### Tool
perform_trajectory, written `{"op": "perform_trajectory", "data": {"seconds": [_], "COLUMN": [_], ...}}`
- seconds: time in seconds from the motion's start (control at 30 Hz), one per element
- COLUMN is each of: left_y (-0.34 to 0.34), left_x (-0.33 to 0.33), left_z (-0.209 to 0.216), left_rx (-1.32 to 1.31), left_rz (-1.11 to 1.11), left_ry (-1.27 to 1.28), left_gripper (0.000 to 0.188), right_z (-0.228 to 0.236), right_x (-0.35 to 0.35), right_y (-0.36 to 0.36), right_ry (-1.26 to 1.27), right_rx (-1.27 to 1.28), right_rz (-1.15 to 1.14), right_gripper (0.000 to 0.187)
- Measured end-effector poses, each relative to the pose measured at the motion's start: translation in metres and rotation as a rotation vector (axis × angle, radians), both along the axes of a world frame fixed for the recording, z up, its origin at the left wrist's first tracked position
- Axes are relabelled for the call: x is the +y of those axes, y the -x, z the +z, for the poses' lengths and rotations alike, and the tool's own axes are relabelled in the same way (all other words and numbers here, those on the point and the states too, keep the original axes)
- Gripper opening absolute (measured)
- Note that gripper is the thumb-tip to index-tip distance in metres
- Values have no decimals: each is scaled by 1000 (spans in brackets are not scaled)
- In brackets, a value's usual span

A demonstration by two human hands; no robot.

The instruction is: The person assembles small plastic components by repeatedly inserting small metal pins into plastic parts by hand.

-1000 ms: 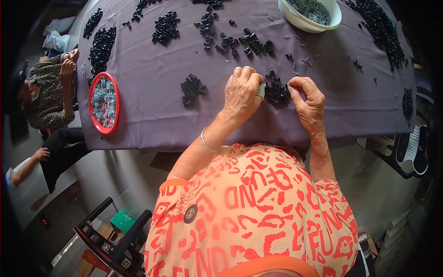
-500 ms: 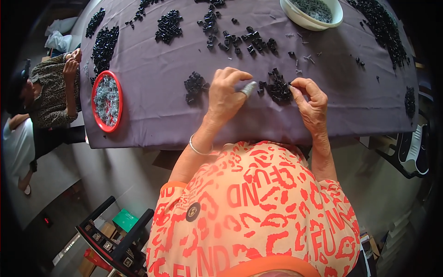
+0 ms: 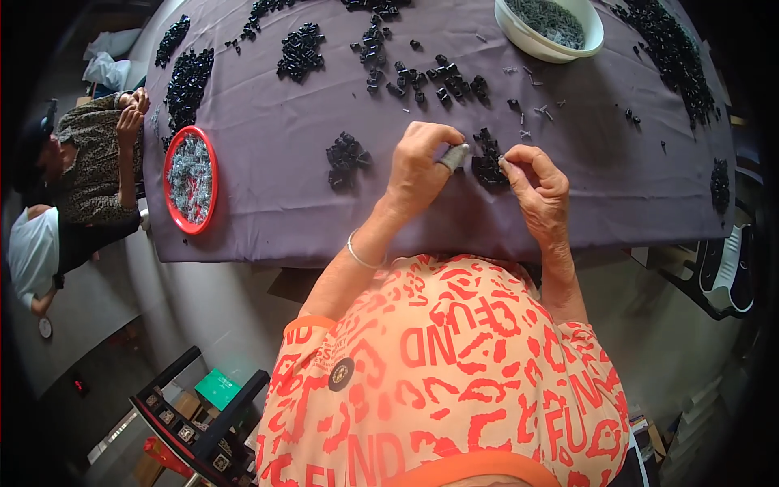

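My left hand [image 3: 422, 162] reaches over the near part of the table, its thumb in a grey wrap [image 3: 454, 157]. Its index finger bends down against that thumb; whatever may be between them is too small to make out. To the right, my right hand [image 3: 539, 191] pinches thumb and forefinger together, with something tiny and unclear at the tips. Between the hands lies a small heap of black plastic parts [image 3: 488, 166], just beside the right fingertips. A second cluster of black plastic parts [image 3: 347, 161] sits left of my left hand.
A red-rimmed tray [image 3: 214, 170] of small clear pieces stands at the left. A white bowl [image 3: 596, 36] holds grey pins at the far right. More black parts [image 3: 301, 53] and loose pins [image 3: 545, 112] dot the purple cloth [image 3: 268, 203]. Another person [image 3: 93, 158] sits at the left edge.
My left hand has moved right toward the black heap, and its forefinger has closed in on the wrapped thumb. My right hand has shifted slightly left and down, still pinched.
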State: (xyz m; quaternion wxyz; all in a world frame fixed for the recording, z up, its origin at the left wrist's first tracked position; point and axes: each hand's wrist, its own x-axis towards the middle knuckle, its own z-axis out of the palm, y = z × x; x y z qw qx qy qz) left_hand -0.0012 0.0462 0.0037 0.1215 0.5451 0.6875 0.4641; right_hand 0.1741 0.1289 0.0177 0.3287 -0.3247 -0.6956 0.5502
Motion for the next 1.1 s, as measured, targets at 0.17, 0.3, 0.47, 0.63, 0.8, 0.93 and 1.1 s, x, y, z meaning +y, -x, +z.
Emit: {"op": "perform_trajectory", "data": {"seconds": [0.17, 0.3, 0.47, 0.63, 0.8, 0.93, 1.1], "left_y": [-2, -11, -17, -25, -33, -39, -35], "left_x": [-21, -34, -45, -55, -71, -78, -81], "left_z": [20, 20, 19, 21, 12, 9, 9], "left_rx": [-1081, -1174, -1199, -820, -1068, -1275, -1303], "left_rz": [-48, -62, -4, 114, 115, 146, 50], "left_ry": [105, 51, -2, 70, 45, 58, 84], "left_gripper": [16, 15, 14, 14, 12, 13, 12], "right_z": [14, 24, 21, 22, 20, 14, 18], "right_x": [-7, -14, -23, -28, -38, -48, -46], "right_y": [15, 27, 33, 33, 24, 20, 18], "right_ry": [-20, -273, -379, -467, -218, -45, -104], "right_rx": [27, 5, -47, -97, -127, -96, -127], "right_rz": [49, 139, 153, 192, 269, 225, 297], "right_gripper": [6, 7, 9, 9, 9, 7, 9]}}
